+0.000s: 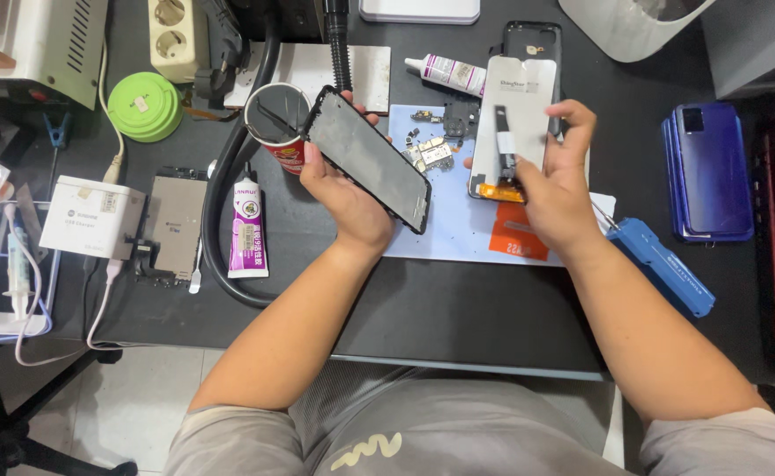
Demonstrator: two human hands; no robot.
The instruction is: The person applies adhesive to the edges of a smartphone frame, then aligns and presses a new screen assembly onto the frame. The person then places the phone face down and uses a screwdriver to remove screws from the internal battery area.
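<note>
Hands (343,189) raised — frame (368,157), screen (515,119)

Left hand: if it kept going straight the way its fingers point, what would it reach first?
Probably the red cup just beyond the left hand, which holds a black phone frame; depth is uncertain.

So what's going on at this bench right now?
A person seated at a dark workbench holds a black phone frame tilted in the left hand. The right hand holds a replacement screen panel with white backing and an orange flex end, above a pale blue mat. Small phone parts lie on that mat; glue tubes and blue phones sit around.
</note>
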